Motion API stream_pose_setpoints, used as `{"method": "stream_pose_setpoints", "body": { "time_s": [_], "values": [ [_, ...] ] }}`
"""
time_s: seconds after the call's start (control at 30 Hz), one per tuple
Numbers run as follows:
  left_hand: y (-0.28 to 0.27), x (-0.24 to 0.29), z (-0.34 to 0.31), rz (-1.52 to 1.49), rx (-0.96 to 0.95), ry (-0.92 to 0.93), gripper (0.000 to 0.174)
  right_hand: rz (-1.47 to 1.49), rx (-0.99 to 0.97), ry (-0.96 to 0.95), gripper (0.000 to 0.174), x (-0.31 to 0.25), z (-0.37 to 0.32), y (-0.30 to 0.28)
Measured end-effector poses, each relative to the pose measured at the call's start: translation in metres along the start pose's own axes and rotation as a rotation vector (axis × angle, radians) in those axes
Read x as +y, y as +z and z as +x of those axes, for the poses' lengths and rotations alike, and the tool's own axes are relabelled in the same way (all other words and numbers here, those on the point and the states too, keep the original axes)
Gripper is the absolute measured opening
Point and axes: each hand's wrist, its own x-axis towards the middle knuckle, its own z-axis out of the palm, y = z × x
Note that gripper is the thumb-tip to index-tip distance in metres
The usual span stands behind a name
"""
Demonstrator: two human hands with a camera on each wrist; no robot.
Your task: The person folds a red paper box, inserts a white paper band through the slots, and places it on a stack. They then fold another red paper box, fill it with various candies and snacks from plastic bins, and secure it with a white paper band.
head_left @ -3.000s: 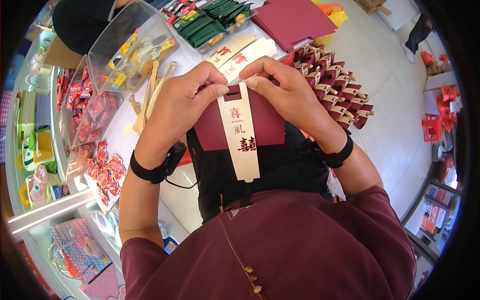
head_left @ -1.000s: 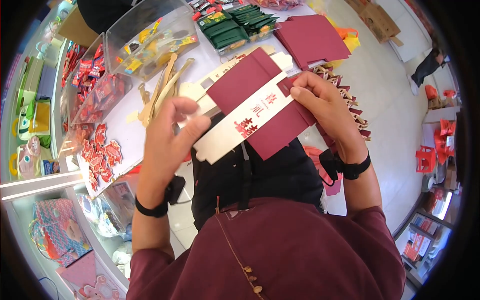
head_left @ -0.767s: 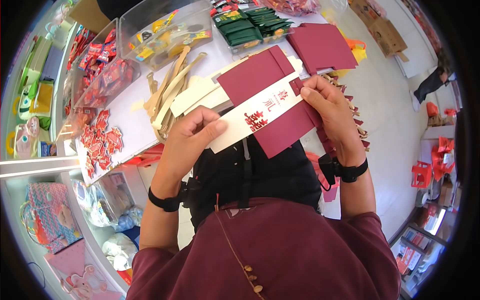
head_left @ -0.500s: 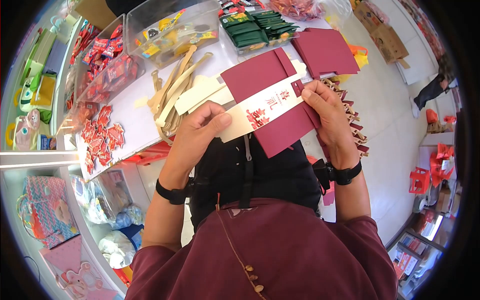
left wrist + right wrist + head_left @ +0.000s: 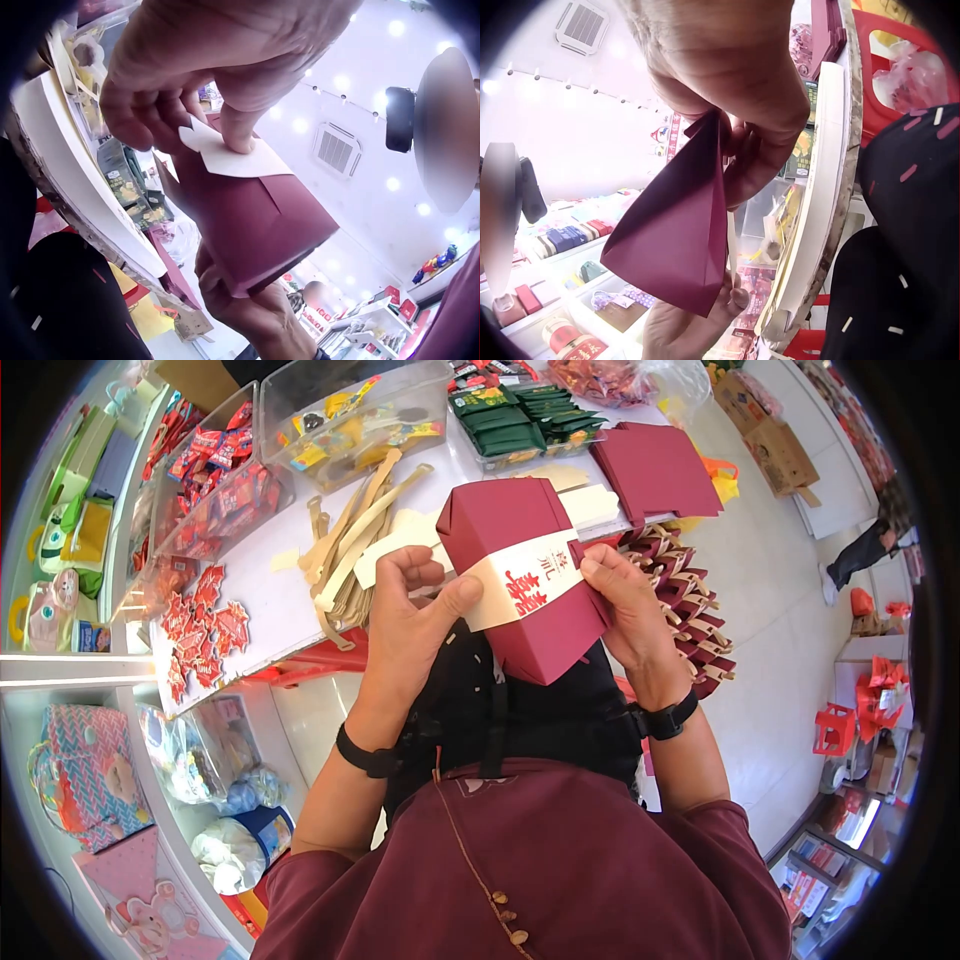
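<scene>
I hold a dark red paper box (image 5: pixel 535 640) up in front of my chest, with a cream band (image 5: pixel 520 585) printed with red characters wrapped across it. My left hand (image 5: pixel 445 582) pinches the band's left end against the box. From the right, my right hand (image 5: pixel 600 575) grips the box's edge where the band meets it. The left wrist view has the left fingers (image 5: pixel 225 120) pressing the cream band (image 5: pixel 236 159) onto the red box (image 5: pixel 259 221). In the right wrist view the right hand (image 5: pixel 739 150) pinches a corner of the box (image 5: pixel 675 232), which is puffed open.
A white counter (image 5: pixel 265 605) lies ahead with loose cream strips (image 5: pixel 350 540), red paper cutouts (image 5: pixel 205 630), clear bins of sweets (image 5: pixel 335 415), green packets (image 5: pixel 520 420) and flat red box blanks (image 5: pixel 655 470). Finished red boxes (image 5: pixel 690 615) stand in rows at right.
The flat red card has been folded up into a box shape. My left hand moved in, took the cream band's loose end and drew it round the box.
</scene>
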Motion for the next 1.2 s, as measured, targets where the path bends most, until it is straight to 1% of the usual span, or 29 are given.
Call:
{"method": "stream_pose_setpoints", "body": {
  "time_s": [0.03,0.13,0.23,0.33,0.37,0.43,0.53,0.57,0.63,0.67,0.73,0.83,0.87,0.93,0.97,1.0,1.07,1.17,1.2],
  "values": [
    [0.002,-0.002,0.001,0.021,0.052,0.022,0.087,0.021,-0.008,-0.002,0.009,0.003,0.001,0.000],
    [0.007,0.004,0.000,-0.257,-0.071,-0.043,0.107,0.029,0.004,0.024,0.010,0.009,0.003,0.007],
    [0.008,0.011,0.003,-0.287,-0.143,0.082,0.112,0.057,-0.024,0.084,0.012,0.016,0.004,0.009],
    [0.008,0.014,0.006,-0.182,-0.069,0.168,0.110,0.094,-0.019,0.216,0.014,0.021,0.005,0.013],
    [0.007,0.017,0.006,-0.089,-0.067,0.226,0.104,0.145,-0.046,0.248,0.019,0.028,0.006,0.007],
    [0.001,0.024,0.006,0.097,-0.058,0.338,0.092,0.171,-0.070,0.307,0.023,0.034,0.005,0.009],
    [-0.013,0.034,0.008,0.443,-0.123,0.644,0.067,0.230,-0.126,0.388,0.030,0.047,-0.001,0.012],
    [-0.020,0.036,0.011,0.494,-0.231,0.661,0.061,0.253,-0.149,0.413,0.034,0.051,-0.005,0.013],
    [-0.034,0.041,0.017,0.593,-0.447,0.694,0.048,0.392,-0.227,0.416,0.037,0.055,-0.014,0.019],
    [-0.038,0.046,0.018,0.605,-0.518,0.689,0.050,0.459,-0.269,0.413,0.039,0.056,-0.016,0.022],
    [-0.046,0.057,0.019,0.626,-0.662,0.679,0.057,0.472,-0.243,0.438,0.041,0.069,-0.018,0.021],
    [-0.054,0.072,0.020,0.754,-0.761,0.736,0.083,0.524,-0.231,0.461,0.041,0.084,-0.019,0.011],
    [-0.056,0.078,0.019,0.789,-0.788,0.733,0.089,0.545,-0.233,0.468,0.040,0.087,-0.021,0.008],
    [-0.058,0.089,0.017,0.865,-0.842,0.731,0.101,0.559,-0.325,0.442,0.041,0.080,-0.023,0.016],
    [-0.058,0.092,0.015,0.932,-0.863,0.721,0.099,0.539,-0.328,0.460,0.041,0.076,-0.025,0.020],
    [-0.058,0.091,0.014,0.968,-0.854,0.765,0.096,0.519,-0.331,0.478,0.042,0.071,-0.026,0.024],
    [-0.056,0.087,0.013,1.038,-0.838,0.851,0.091,0.454,-0.267,0.560,0.042,0.067,-0.029,0.030],
    [-0.059,0.080,0.018,0.943,-0.783,0.839,0.083,0.454,-0.241,0.630,0.041,0.071,-0.027,0.038],
    [-0.060,0.076,0.019,0.924,-0.787,0.800,0.080,0.504,-0.333,0.667,0.040,0.080,-0.026,0.032]
  ]
}}
